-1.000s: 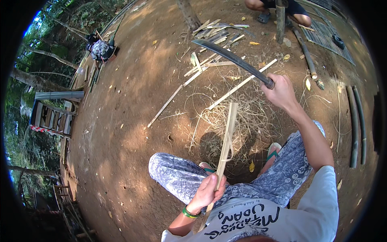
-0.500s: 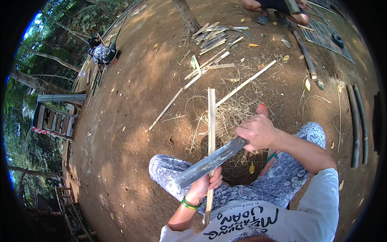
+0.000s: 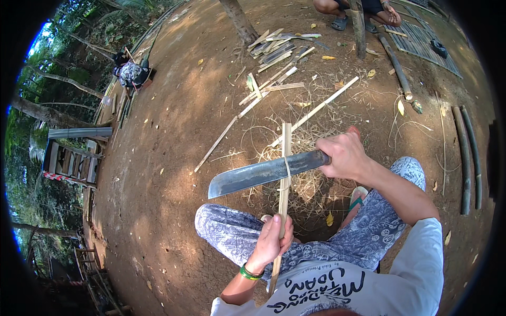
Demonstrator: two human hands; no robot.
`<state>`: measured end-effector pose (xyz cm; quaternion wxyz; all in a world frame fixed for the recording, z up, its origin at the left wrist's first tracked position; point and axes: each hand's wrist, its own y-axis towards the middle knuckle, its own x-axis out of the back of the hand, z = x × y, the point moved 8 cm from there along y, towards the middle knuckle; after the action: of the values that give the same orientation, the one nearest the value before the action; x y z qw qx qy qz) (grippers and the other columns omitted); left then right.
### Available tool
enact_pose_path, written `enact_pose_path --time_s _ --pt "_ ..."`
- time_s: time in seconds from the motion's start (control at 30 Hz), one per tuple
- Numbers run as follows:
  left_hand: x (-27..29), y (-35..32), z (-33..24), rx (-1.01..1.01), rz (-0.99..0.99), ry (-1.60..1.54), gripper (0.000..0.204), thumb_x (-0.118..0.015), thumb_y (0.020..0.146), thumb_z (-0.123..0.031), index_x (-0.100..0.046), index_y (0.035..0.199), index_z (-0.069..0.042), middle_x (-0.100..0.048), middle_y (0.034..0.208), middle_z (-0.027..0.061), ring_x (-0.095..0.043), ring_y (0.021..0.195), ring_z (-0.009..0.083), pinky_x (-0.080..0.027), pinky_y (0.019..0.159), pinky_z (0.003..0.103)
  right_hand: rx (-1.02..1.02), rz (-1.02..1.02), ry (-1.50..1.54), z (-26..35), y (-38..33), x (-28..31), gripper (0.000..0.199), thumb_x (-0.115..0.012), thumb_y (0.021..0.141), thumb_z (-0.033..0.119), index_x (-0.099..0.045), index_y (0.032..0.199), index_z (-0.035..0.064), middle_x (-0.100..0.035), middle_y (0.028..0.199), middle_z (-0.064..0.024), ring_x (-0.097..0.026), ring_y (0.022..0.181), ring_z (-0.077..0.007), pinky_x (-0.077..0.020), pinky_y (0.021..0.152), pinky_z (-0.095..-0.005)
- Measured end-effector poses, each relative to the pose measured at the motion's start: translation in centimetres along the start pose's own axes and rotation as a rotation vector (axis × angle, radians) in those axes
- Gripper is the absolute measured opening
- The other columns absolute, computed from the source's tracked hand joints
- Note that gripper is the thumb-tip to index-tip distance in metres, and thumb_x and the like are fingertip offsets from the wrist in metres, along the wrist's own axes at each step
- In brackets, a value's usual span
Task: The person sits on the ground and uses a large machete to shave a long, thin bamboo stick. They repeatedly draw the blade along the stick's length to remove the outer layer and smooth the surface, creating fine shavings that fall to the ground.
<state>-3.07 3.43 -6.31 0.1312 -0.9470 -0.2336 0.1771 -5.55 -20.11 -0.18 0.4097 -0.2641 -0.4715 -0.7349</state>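
Observation:
My left hand is closed round the lower part of a pale bamboo strip, which slants up from my lap and away from me. In my right hand is the handle of a machete. Its broad dark blade lies across the strip, well beyond my left hand, with the tip toward the left. A thin curl of shaving stands over the blade where it crosses the strip. Beneath, a heap of pale shavings covers the ground between my crossed legs and the loose strips.
Several split bamboo strips are piled by a tree trunk, others scattered nearer. Dark poles lie at the right. A person squats at the far right beside an upright pole; another person is far left.
My right hand has brought the machete farther from me along the strip, and the blade now lies more level. A curl of shaving has appeared over it. My left hand still grips the strip.

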Motion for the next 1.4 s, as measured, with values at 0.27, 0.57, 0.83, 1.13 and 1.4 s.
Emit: enact_pose_path --time_s 0.27,0.57,0.83,1.13,1.4 --pt "0.4 -1.1 0.3 -0.018 0.003 0.014 0.049 -0.026 0.111 -0.048 -0.044 0.092 -0.006 -0.035 0.057 -0.0022 -0.029 0.04 0.0071 -0.025 0.038 0.023 0.029 -0.029 -0.003 -0.8 0.6 0.3 0.016 -0.068 0.06 0.013 -0.056 0.069 0.0068 -0.061 0.061 -0.0096 -0.063 0.055 -0.0324 -0.0458 0.051 -0.0461" --pt "1.2 -2.3 0.8 -0.023 -0.032 0.002 0.048 -0.026 0.111 -0.047 -0.044 0.093 -0.006 -0.035 0.058 -0.0014 -0.03 0.041 0.0078 -0.026 0.038 0.023 0.027 -0.054 -0.049 -1.5 1.0 1.0 0.015 -0.066 0.06 0.011 -0.054 0.067 0.0068 -0.059 0.059 -0.0104 -0.06 0.053 -0.0331 -0.0423 0.05 -0.0457" --pt "1.8 -4.1 2.6 0.001 -0.032 0.089 0.051 -0.028 0.11 -0.05 -0.046 0.093 -0.006 -0.039 0.06 -0.0008 -0.032 0.044 0.0079 -0.027 0.04 0.023 -0.195 0.073 -0.122 -3.6 1.7 0.7 0.012 -0.066 0.068 0.013 -0.057 0.066 0.0056 -0.06 0.056 -0.0097 -0.06 0.05 -0.0303 -0.0471 0.051 -0.0449" --pt "2.6 -5.8 5.6 0.107 -0.016 -0.152 0.05 -0.027 0.11 -0.051 -0.045 0.092 -0.008 -0.038 0.06 -0.001 -0.031 0.043 0.0084 -0.029 0.042 0.024 -0.457 -0.18 0.034 -8.5 1.1 6.2 0.018 -0.068 0.076 0.018 -0.064 0.073 0.0 -0.048 0.052 -0.0139 -0.052 0.049 -0.0287 -0.0416 0.056 -0.042" --pt "2.0 -2.5 3.4 0.11 -0.052 -0.149 0.049 -0.027 0.11 -0.051 -0.044 0.092 -0.009 -0.036 0.058 -0.0012 -0.028 0.041 0.0081 -0.027 0.04 0.024 0.207 0.125 0.053 2.7 -0.3 -0.5 0.02 -0.071 0.06 0.018 -0.055 0.068 0.0094 -0.059 0.058 -0.0065 -0.063 0.053 -0.0287 -0.0459 0.05 -0.0436"
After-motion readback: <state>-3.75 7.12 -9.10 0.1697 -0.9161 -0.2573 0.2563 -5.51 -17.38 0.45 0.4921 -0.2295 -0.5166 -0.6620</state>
